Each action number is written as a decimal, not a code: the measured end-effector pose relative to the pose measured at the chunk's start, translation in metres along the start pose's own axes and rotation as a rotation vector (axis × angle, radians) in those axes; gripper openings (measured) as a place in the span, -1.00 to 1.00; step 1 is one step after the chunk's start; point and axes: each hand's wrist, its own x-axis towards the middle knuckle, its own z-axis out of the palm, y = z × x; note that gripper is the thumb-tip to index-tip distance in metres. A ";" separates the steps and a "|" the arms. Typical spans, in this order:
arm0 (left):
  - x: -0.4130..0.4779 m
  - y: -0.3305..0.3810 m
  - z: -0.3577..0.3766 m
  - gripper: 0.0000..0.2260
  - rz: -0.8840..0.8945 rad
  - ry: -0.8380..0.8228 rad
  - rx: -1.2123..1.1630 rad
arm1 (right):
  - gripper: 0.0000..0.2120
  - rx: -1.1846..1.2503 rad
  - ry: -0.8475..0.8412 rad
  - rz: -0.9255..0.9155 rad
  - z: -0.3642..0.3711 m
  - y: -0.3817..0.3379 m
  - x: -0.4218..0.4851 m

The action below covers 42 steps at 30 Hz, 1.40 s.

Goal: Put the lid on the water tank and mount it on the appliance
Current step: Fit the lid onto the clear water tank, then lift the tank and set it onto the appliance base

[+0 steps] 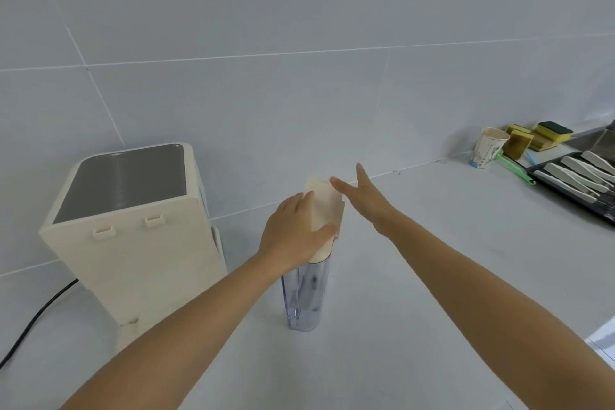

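A clear plastic water tank (304,296) stands upright on the white counter in the middle of the view. A cream lid (324,201) sits on top of it. My left hand (293,233) lies over the lid's near part, fingers wrapped on it. My right hand (366,200) is flat with fingers apart, its fingertips touching the lid's right edge. The cream appliance (133,230) with a grey top stands to the left, its back with two slots facing me, apart from the tank.
A black power cord (36,319) runs from the appliance to the left. At the far right are a paper cup (487,148), yellow sponges (535,136), a green brush handle (514,166) and a black tray (585,206) of knives. A tiled wall rises behind.
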 end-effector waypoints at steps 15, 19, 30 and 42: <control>-0.026 -0.008 0.019 -0.47 0.186 0.005 0.354 | -0.60 -0.706 -0.094 -0.092 0.032 -0.014 0.040; -0.021 -0.023 0.008 -0.51 0.172 -0.052 0.315 | -0.64 -0.700 -0.059 -0.053 0.029 -0.012 0.039; -0.002 -0.076 -0.024 -0.44 0.174 -0.202 0.212 | -0.61 -0.437 0.008 -0.007 0.012 0.005 0.014; 0.018 -0.091 -0.025 -0.25 0.081 -0.227 0.044 | -0.53 -0.209 0.023 -0.049 0.011 0.028 -0.016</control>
